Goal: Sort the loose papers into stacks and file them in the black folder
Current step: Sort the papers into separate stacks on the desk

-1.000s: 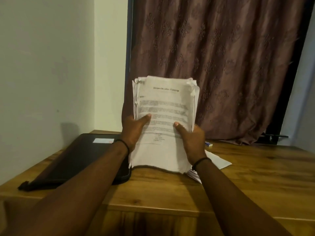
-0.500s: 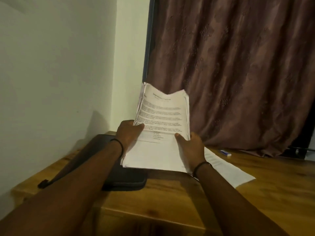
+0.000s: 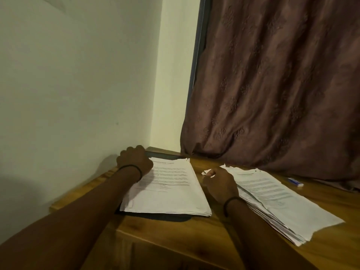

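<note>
— What's the biggest thing past your hands?
— A brown curtain (image 3: 272, 84), hanging beyond my right hand (image 3: 220, 185). A pale wall (image 3: 78, 75) runs beside my left hand (image 3: 134, 162). Both forearms reach over a wooden counter (image 3: 194, 240).
— And the papers?
— Two piles. One stack of papers (image 3: 171, 191) lies flat under the heel of my left hand, on top of the black folder (image 3: 161, 216). The second stack (image 3: 272, 195) is fanned out just right of my right hand.
— What are the hands doing?
— My left fingers are curled at the folder's far corner; whether they grip it, I can't tell. My right hand is loosely curled at the second stack's crumpled corner; pinching or only touching, I can't tell.
— Anything smaller?
— A small blue-and-white thing (image 3: 295, 182), well right of my right hand, near the curtain's hem.
</note>
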Demonstrator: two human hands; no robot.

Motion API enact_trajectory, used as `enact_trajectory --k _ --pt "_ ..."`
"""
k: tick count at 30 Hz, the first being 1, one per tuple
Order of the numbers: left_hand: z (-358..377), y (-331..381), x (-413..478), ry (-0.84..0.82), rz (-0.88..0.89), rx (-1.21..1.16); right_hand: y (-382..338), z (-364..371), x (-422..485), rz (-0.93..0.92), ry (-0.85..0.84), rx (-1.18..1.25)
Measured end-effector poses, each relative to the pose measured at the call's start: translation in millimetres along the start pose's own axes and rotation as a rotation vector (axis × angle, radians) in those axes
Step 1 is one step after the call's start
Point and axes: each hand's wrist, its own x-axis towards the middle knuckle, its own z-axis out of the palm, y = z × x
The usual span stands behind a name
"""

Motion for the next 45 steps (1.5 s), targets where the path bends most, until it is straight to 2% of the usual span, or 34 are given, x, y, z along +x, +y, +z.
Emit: enact_trajectory --k 3,6,9,14,17,19,25,30,39,45 --pt "6 46 -5 -0.008 0.155 -0.026 15 -23 7 -0.01 0.051 -0.05" --pt "31 92 -15 -0.197 0.183 -0.24 37 -47 8 0.0 0.107 -0.146" --pt "56 136 -28 -0.559 0.044 -0.574 63 -69 6 -0.011 0.128 -0.293" --pt "75 189 -37 -0.887 -0.054 -0.606 99 -85 6 -0.031 -0.01 -0.399" --pt "82 203 -37 -1.095 -0.232 -0.72 113 -81 10 -0.025 -0.062 -0.496" --pt "87 208 -34 -1.094 -0.31 -0.809 117 -79 12 -0.039 -0.022 -0.517" --pt "112 213 -31 -0.91 -0.383 -1.042 122 -79 18 -0.024 0.088 -0.485" --pt "129 221 -24 -0.903 -0.402 -1.176 123 -87 18 -0.019 0.133 -0.39" --pt "133 230 -30 -0.942 -0.293 -1.08 119 -86 13 0.027 0.166 -0.359" --pt "132 221 -31 -0.967 -0.246 -1.164 115 -90 10 0.028 0.118 -0.366"
